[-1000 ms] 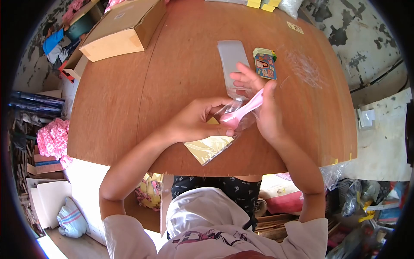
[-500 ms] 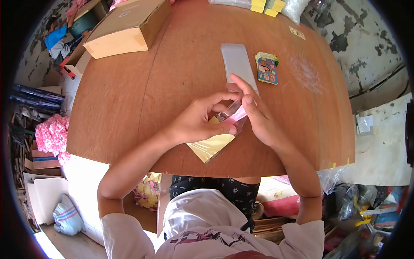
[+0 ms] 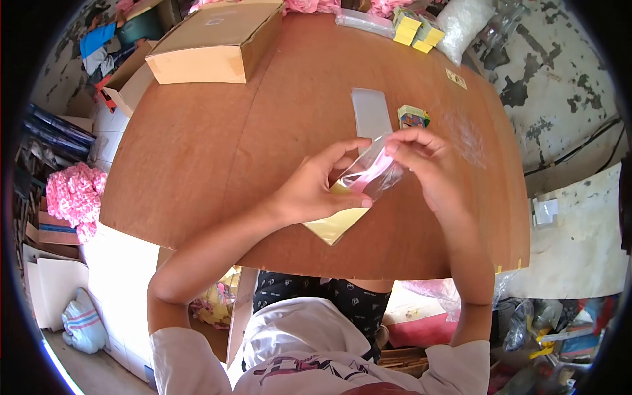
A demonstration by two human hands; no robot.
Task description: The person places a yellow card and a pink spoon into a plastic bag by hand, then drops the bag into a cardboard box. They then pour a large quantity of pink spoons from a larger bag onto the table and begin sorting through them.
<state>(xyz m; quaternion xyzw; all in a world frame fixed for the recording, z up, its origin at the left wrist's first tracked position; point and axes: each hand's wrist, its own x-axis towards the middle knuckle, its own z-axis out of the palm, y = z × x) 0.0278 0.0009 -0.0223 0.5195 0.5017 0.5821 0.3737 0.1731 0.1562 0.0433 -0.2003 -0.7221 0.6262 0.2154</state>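
Observation:
My left hand (image 3: 309,187) grips a clear plastic bag (image 3: 388,184) between thumb and fingers, over the near part of the table. Inside its lower end is a yellow card (image 3: 336,225), one corner pointing toward me. A pink strip (image 3: 375,172) runs up through the bag toward its top. There my right hand (image 3: 434,168) pinches the bag's upper end with thumb and forefinger, right where the pink strip ends. Just beyond my hands lie a stack of flat clear plastic bags (image 3: 371,112) and a small pile of printed cards (image 3: 413,117).
A large cardboard box (image 3: 204,49) stands at the table's far left. Yellow card stacks (image 3: 418,29) and a white plastic sack (image 3: 464,26) line the back edge. Loose clear strands (image 3: 464,135) lie at right. Another person (image 3: 99,46) sits at far left, beyond the table.
My right hand has moved from beside the bag to its upper end, its fingers now closed in a pinch. The bag's top is drawn up and rightward. The view has shifted slightly.

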